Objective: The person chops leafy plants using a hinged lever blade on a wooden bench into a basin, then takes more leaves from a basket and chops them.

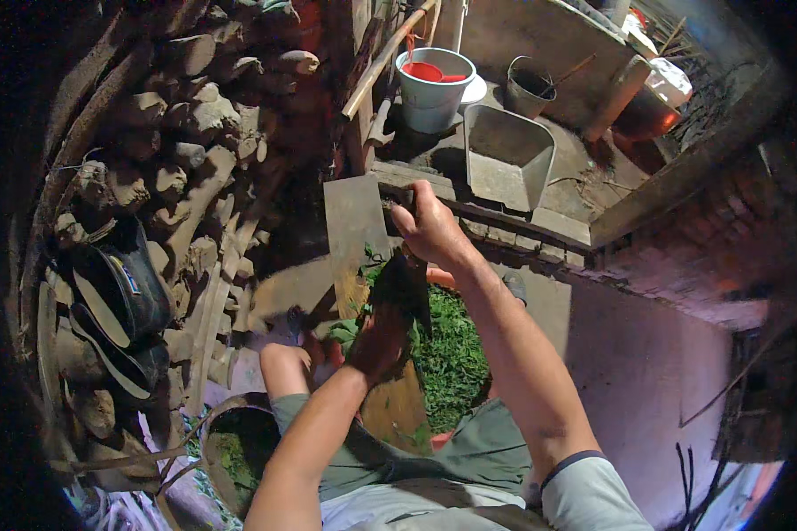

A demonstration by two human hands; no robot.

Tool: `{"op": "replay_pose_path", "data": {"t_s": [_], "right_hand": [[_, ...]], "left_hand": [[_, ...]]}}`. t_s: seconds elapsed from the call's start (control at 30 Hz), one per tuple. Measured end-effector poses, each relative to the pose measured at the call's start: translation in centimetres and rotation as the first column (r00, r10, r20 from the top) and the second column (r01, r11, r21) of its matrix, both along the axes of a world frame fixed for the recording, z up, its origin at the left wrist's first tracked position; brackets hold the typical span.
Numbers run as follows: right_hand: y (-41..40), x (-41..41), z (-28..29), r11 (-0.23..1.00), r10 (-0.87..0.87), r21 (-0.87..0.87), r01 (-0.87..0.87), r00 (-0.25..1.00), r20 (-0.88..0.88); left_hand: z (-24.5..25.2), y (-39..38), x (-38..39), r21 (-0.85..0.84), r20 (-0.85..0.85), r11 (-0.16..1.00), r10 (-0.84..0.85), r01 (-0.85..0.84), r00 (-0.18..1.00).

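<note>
My right hand [434, 229] is raised over the board, closed around what looks like a knife handle. From it a dark knife blade [425, 302] extends down towards me, its outline partly lost in shadow. My left hand [380, 335], deeply shaded, presses a bunch of green leaves [344, 332] onto a long wooden board [392, 408]. The board slopes between my legs, across a basin with an orange-red rim [442, 441]. Finely chopped greens [455, 355] fill the basin to the board's right. Leaf scraps stick to the board.
Stacked firewood [199, 166] rises on the left, with black rubber boots [123, 285] against it. A bucket of greens [236, 458] stands by my left leg. Ahead, a ledge holds a grey bucket [432, 99] with a red scoop, a rectangular metal container [508, 156] and a smaller pail [528, 89].
</note>
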State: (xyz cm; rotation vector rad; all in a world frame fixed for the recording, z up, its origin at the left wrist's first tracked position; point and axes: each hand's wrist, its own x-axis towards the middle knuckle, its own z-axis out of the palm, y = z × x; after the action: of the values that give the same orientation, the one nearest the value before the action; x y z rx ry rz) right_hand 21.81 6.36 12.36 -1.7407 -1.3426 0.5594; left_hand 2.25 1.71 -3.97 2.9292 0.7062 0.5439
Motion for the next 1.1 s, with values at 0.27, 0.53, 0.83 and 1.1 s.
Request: {"op": "replay_pose_path", "data": {"t_s": [0.27,0.53,0.83,1.1], "right_hand": [[-13.3,-7.9,-6.9,0.973,-0.119,0.197,0.124,0.992,-0.036],[-14.9,-7.4,-3.0,0.982,0.024,0.175,-0.073,0.964,0.266],[-15.9,-12.7,-4.8,0.97,0.189,-0.227,-0.092,0.871,0.454],[-13.5,-14.8,-11.2,0.97,0.187,-0.243,-0.024,0.716,0.673]], "left_hand": [[-1.0,-0.5,1.5,-0.366,-0.267,0.87,0.241,-0.33,0.933],[-2.0,-2.6,-3.8,-0.378,0.285,0.921,0.206,-0.088,0.936],[-3.0,-6.8,-0.5,-0.282,0.147,0.898,0.388,-0.337,0.91],[-1.9,-4.0,-4.8,-0.3,0.123,0.947,0.162,-0.119,0.979]]}}
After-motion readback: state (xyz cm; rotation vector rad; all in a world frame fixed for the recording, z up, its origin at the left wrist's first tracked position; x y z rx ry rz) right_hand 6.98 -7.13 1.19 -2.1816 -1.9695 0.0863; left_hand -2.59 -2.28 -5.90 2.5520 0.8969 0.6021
